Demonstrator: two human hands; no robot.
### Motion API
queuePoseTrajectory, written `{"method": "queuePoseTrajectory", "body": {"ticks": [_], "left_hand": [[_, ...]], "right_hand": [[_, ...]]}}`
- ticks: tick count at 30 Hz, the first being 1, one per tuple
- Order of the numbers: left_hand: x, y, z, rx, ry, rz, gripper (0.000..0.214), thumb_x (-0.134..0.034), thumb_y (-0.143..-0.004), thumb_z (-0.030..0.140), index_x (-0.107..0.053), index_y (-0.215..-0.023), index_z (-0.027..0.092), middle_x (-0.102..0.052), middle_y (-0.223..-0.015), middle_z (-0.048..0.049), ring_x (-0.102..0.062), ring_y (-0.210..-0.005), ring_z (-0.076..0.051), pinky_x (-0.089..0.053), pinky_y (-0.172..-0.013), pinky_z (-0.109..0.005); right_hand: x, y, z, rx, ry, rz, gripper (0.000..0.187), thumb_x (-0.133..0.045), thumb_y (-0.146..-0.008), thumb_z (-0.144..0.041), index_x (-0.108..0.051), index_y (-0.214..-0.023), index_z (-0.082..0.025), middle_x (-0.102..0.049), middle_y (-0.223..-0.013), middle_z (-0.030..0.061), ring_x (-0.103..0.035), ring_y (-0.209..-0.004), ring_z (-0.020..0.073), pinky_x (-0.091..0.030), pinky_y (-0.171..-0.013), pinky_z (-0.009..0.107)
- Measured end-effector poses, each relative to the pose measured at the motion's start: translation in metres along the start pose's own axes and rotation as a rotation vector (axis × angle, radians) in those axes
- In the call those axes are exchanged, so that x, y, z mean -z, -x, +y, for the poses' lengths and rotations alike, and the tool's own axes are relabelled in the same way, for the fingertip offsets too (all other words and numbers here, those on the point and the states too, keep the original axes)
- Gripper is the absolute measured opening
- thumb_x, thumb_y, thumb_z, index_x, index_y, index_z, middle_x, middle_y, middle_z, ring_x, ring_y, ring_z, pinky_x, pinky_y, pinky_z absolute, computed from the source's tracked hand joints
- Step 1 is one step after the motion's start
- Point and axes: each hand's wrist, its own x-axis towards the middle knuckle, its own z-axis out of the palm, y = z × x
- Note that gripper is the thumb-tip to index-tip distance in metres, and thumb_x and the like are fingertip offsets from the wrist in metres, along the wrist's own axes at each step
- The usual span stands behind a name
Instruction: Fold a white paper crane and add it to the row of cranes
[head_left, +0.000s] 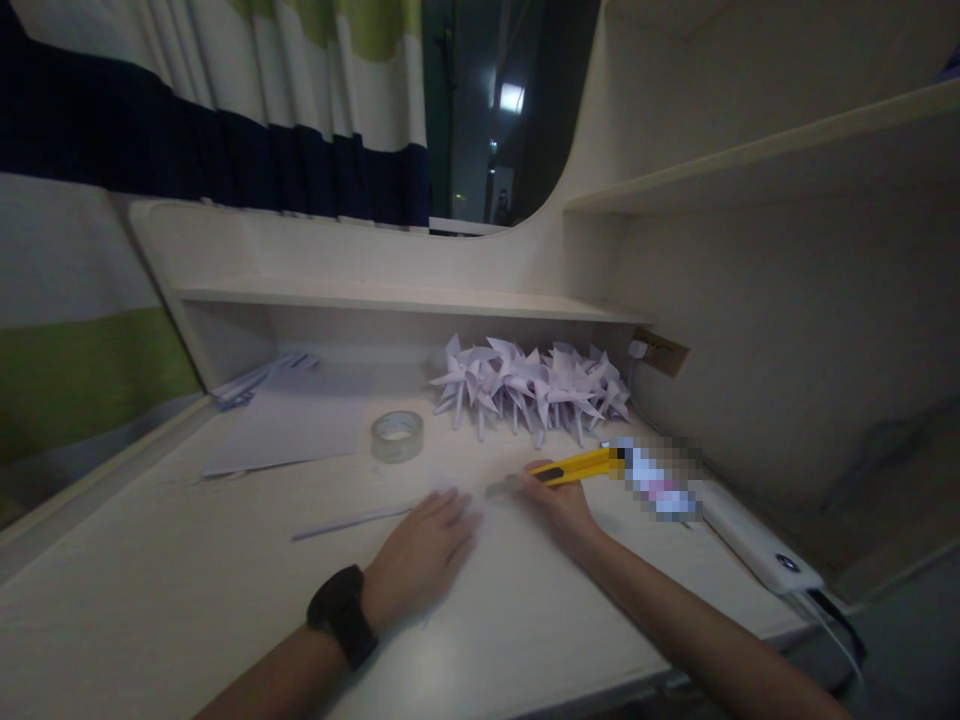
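Observation:
My left hand point(420, 560), with a black watch on the wrist, lies flat with fingers stretched out on a white sheet of paper point(480, 540) on the desk. My right hand point(559, 505) is closed around a yellow utility knife point(577, 467), whose blade end points left onto the paper near my left fingertips. A thin cut paper strip point(349, 522) lies just left of my left hand.
A roll of clear tape point(397, 436) stands behind the hands. A pile of folded white paper shapes point(532, 385) sits under the shelf. Loose sheets point(289, 425) lie at the back left. A white power strip point(757, 545) lies along the right edge.

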Motion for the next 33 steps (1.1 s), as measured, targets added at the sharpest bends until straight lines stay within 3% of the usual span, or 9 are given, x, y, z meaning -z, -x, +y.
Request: {"method": "queuePoseTrajectory", "body": {"ticks": [8, 15, 21, 33], "left_hand": [[-0.003, 0.001, -0.004, -0.001, 0.0, -0.06, 0.037, -0.032, -0.098, 0.033, -0.053, -0.129, 0.032, -0.05, -0.139, -0.0037, -0.042, -0.13, -0.025, -0.03, -0.109, -0.048], [-0.005, -0.001, -0.007, 0.011, 0.06, -0.046, 0.04, -0.036, -0.097, 0.035, -0.047, -0.134, 0.024, -0.051, -0.139, -0.0023, -0.041, -0.131, -0.023, -0.028, -0.112, -0.045], [-0.011, -0.001, -0.013, -0.016, 0.066, -0.039, 0.039, -0.037, -0.097, 0.034, -0.05, -0.133, 0.027, -0.05, -0.139, -0.0026, -0.041, -0.131, -0.024, -0.027, -0.111, -0.048], [-0.002, -0.002, -0.008, -0.006, 0.079, -0.053, 0.038, -0.038, -0.096, 0.031, -0.051, -0.132, 0.028, -0.051, -0.139, -0.0028, -0.042, -0.13, -0.024, -0.027, -0.111, -0.049]], "right_hand": [[-0.002, 0.006, 0.001, 0.078, 0.161, 0.014, 0.032, -0.084, -0.055, -0.038, -0.063, -0.07, -0.019, -0.062, -0.064, -0.0017, -0.058, -0.061, 0.0146, -0.05, -0.06, 0.028], [0.002, 0.007, 0.006, 0.128, 0.285, -0.023, 0.028, -0.081, -0.061, -0.039, -0.069, -0.074, -0.018, -0.067, -0.07, 0.003, -0.061, -0.066, 0.0177, -0.05, -0.065, 0.029], [0.003, 0.01, 0.004, 0.15, 0.35, -0.008, 0.028, -0.08, -0.061, -0.041, -0.068, -0.071, -0.018, -0.067, -0.068, 0.0034, -0.06, -0.065, 0.018, -0.05, -0.063, 0.029], [0.0, 0.012, 0.001, 0.146, 0.427, 0.005, 0.026, -0.078, -0.063, -0.041, -0.069, -0.071, -0.019, -0.067, -0.069, 0.0031, -0.062, -0.067, 0.0196, -0.051, -0.064, 0.03]]}}
